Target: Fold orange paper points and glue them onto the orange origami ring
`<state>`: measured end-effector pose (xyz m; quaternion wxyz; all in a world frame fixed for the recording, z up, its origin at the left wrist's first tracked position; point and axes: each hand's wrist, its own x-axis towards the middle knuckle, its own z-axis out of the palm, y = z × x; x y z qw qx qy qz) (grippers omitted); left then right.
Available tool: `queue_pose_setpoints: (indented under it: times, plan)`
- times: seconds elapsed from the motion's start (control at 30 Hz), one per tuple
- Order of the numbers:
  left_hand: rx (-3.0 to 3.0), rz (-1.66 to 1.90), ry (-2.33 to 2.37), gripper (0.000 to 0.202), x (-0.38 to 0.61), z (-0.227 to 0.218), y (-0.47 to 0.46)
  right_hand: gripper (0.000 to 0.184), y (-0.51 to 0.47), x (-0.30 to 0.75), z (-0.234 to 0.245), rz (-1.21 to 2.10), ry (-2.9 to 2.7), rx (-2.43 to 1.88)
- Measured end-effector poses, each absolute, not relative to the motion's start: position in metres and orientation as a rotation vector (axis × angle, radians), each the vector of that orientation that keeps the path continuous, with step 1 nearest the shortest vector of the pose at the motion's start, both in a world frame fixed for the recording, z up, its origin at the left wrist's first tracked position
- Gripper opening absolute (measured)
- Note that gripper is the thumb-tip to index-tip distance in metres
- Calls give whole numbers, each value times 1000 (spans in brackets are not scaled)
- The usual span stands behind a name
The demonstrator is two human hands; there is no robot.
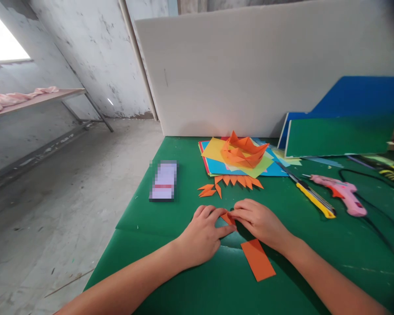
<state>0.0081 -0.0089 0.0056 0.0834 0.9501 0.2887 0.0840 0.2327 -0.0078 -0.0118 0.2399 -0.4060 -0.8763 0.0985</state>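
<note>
My left hand [203,234] and my right hand [259,221] meet over a small folded orange paper piece [229,217] on the green table sheet [170,267]. The fingers of both hands pinch and press it flat. A flat orange paper strip [258,259] lies just below my right wrist. Beyond my hands sits a row of several folded orange paper points [238,180], with two more [207,190] lying to the left.
A stack of coloured paper sheets [216,151] carries an orange folded paper shape [244,151]. A yellow utility knife [311,197] and a pink glue gun [343,194] lie to the right. A phone [164,180] lies left. Behind stand a white board [265,65] and green and blue boards [341,133].
</note>
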Motion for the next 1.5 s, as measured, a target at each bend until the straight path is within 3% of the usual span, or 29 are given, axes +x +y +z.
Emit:
queue_pose_setpoints:
  times: [0.57,0.77,0.93,1.2,1.5]
  plan:
    - [2787,269,897,53,10,5,-12,29,-10,241,-3,213,-2492,-1125]
    - [2665,351,927,39,9,8,-8,38,-8,249,-5,116,-2559,-1132]
    - [2592,416,861,37,6,8,-1,30,-5,249,-11,110,-2508,-1111]
    - [2687,384,902,42,3,4,5,38,2,249,-15,267,-2494,-992]
    - [2800,300,801,45,4,5,6,30,2,246,-17,419,-2352,-915]
